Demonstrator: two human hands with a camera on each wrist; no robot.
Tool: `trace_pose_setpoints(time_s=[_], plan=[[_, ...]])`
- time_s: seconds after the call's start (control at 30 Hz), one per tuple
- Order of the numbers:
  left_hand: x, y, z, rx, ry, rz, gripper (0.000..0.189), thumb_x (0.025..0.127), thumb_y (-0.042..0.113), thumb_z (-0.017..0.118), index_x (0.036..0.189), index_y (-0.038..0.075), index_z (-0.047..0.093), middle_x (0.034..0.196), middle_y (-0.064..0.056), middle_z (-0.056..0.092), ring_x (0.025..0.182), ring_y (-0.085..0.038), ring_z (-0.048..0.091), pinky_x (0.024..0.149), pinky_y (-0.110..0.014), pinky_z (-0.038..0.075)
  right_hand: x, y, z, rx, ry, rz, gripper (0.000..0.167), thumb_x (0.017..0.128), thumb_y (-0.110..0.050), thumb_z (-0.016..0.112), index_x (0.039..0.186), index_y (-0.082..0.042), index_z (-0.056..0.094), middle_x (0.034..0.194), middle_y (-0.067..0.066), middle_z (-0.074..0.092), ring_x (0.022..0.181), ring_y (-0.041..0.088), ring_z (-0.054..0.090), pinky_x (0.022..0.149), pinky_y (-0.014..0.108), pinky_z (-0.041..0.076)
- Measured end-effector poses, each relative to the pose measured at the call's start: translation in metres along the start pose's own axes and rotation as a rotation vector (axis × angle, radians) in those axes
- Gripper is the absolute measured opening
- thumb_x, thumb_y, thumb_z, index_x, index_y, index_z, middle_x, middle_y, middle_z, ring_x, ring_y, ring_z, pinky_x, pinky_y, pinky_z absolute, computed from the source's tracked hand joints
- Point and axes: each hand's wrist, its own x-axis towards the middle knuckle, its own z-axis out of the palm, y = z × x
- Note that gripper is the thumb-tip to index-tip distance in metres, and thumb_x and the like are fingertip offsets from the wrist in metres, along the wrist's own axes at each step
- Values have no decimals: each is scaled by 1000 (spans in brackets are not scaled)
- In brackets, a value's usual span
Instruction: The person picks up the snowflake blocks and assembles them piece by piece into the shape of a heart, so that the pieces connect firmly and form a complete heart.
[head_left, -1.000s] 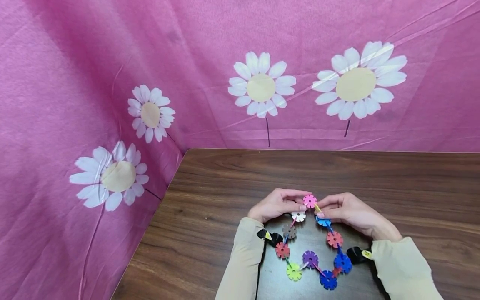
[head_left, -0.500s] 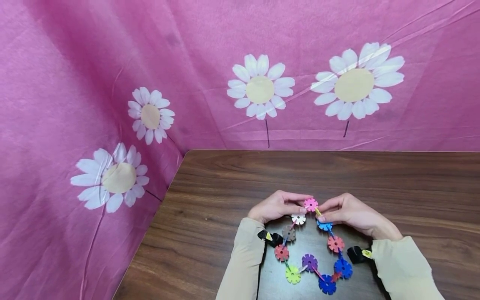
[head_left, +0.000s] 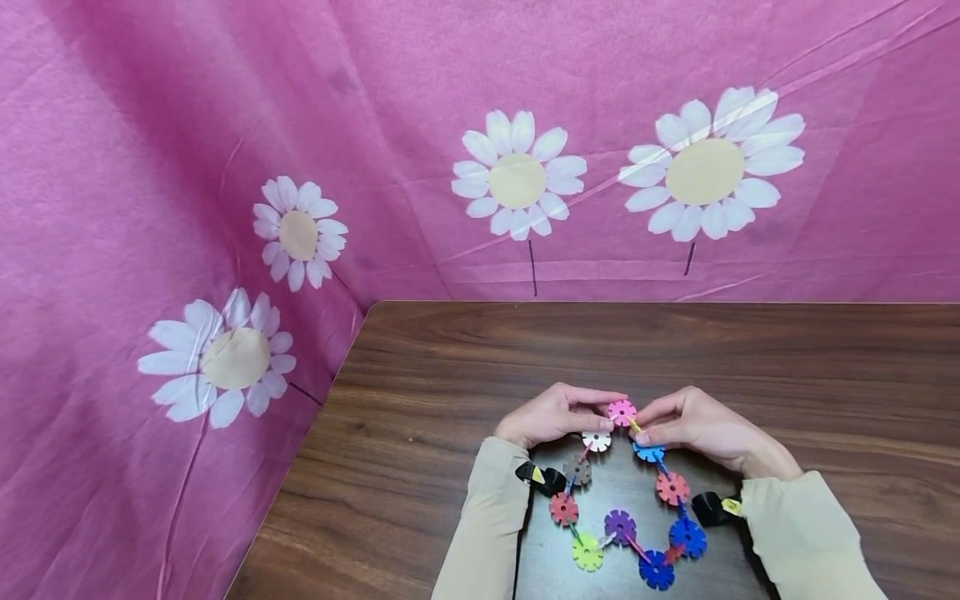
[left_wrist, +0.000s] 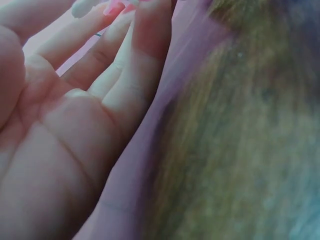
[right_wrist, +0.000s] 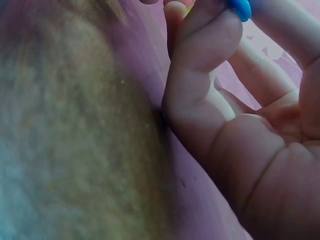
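Note:
Notched plastic interlocking discs are linked edge to edge in a ring between the two hands in the head view. My left hand (head_left: pixel 551 414) pinches the pink disc (head_left: pixel 622 412) at the far end, its thumb near the white disc (head_left: pixel 597 442). Opposite it, my right hand (head_left: pixel 697 429) pinches around the thin yellow disc (head_left: pixel 633 424), right beside the light blue disc (head_left: pixel 648 452). Nearer to me the ring runs through a purple disc (head_left: pixel 620 527), a lime disc (head_left: pixel 587 552) and dark blue discs. Both wrist views show mostly palm, with only slivers of discs at the top.
A brown wood-grain table (head_left: pixel 435 367) lies under the ring, its left edge slanting toward me. Behind and to the left hangs a pink cloth (head_left: pixel 390 125) printed with white daisies. Black straps sit at both wrists.
The pink end of the ring has come slightly toward me, and the discs have shifted a little with it. Both hands keep their grip and barely move.

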Motion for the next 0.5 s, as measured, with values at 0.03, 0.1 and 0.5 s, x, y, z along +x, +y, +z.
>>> trace_pose_setpoints(time_s=[0.03,0.1,0.5], plan=[[0,0,0,1,1,1,44,90,21,68,133,18,60,120,7,68,98,9,56,87,-13,46,0,0,0,-1,0,1,37,86,-11,70,110,16,63,91,-7,74,81,1,65,71,24,56],[1,0,1,1,2,5,44,91,20,68,133,17,59,121,6,68,98,9,56,87,-13,46,0,0,-1,0,-2,-1,37,87,-11,70,110,17,63,91,-7,74,81,2,65,71,24,56],[2,-2,0,42,-19,24,45,91,21,67,135,20,57,124,7,66,96,7,56,86,-13,46,0,-1,-5,73,-81,-16,35,91,-7,62,119,13,55,99,1,73,84,5,66,73,24,56]])
